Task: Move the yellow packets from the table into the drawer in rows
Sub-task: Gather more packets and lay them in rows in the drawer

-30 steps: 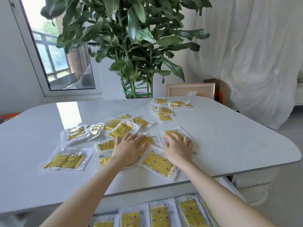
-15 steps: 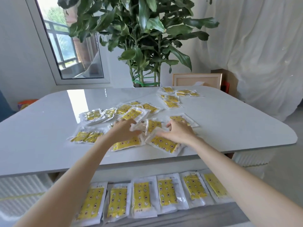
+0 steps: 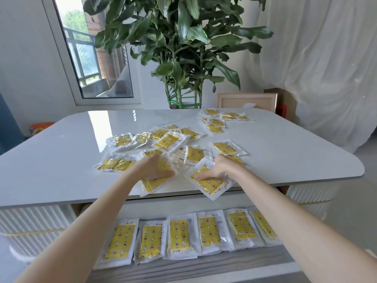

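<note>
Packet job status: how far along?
Done: a row of six packets lies in the drawer. In hand: the left hand grips the near-left packet, the right hand the near-right packet, at the front edge of the table. Left: many scattered packets farther back.

1. Both bare forearms reach forward from the lower corners and converge toward the middle.
2. Left hand (image 3: 152, 167): palm down, back of hand to camera, thumb stretched out to the right. Fingers (image 3: 155, 160) point away and are foreshortened, so can't tell if they grip.
3. Right hand (image 3: 219, 167): wrist bent inward, thumb flat on top of a packet (image 3: 208, 185), fingers curled under it, pinching it.
4. Hands near each other, not touching.
</note>
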Tool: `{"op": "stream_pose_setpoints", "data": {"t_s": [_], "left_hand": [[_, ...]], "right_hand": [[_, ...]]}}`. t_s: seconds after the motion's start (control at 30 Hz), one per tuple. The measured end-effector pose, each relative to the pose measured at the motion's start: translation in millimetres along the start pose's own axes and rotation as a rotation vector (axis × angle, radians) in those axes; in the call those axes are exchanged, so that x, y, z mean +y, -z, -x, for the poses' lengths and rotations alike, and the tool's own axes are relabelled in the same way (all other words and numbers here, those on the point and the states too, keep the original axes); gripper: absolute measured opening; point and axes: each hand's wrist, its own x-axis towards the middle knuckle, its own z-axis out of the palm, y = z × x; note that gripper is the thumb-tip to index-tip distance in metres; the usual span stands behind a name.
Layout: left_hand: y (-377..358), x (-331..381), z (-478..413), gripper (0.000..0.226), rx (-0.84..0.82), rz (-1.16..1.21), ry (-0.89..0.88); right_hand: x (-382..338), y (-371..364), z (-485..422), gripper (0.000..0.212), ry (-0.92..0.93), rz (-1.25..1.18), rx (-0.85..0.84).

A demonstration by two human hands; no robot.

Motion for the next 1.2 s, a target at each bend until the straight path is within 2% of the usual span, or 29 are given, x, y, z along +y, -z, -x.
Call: {"op": "stream_pose_setpoints", "data": {"t_s": [0.1,0.17,0.23,0.3,0.37,0.43,0.57,0.67,0.8,0.9,1.0,1.03,1.13,1.2], "left_hand": [[-2,7,-1,0.053,-0.001,0.382,0.034],[-2,13,-2,0.022,-0.033,0.695,0.097],[-2,17,-5,0.008,-0.056,0.937,0.154],[-3,21,-10,0.004,-0.063,1.115,0.158],[-4,29,-12,0.009,-0.065,1.251,0.152],[-5,39,-14,0.019,-0.093,1.367,0.155],[-5,60,-17,0.022,-0.101,1.512,0.157],[-8,72,-20,0.008,-0.101,1.444,0.1],[-12,87,-30,0.026,-0.053,1.238,0.108],[-13,92,-42,0.035,0.036,1.117,0.109],[-18,84,-59,0.017,0.185,0.782,0.132],[-22,83,-65,0.02,0.177,0.616,0.149],[-30,89,-78,0.072,0.11,0.171,0.264],[-33,97,-80,0.096,0.08,0.051,0.312]], "right_hand": [[2,0,0,0.057,0.02,-0.091,0.004],[7,1,-3,0.059,0.018,-0.327,0.021],[10,4,-2,0.047,0.025,-0.635,0.05],[9,9,5,0.031,0.017,-0.933,0.042],[8,10,10,0.025,-0.014,-1.111,0.014],[5,6,11,0.021,-0.01,-1.191,0.008],[5,-3,7,0.021,-0.005,-1.249,0.085],[12,-2,3,0.036,0.025,-1.308,0.073],[25,1,-4,0.04,-0.003,-1.31,0.154],[40,10,-12,0.016,-0.049,-1.364,0.287],[58,20,-22,0.028,-0.144,-1.393,0.419],[63,22,-26,0.029,-0.163,-1.394,0.447],[75,23,-34,0.03,-0.204,-1.399,0.477],[79,23,-38,0.031,-0.22,-1.404,0.488]]}}
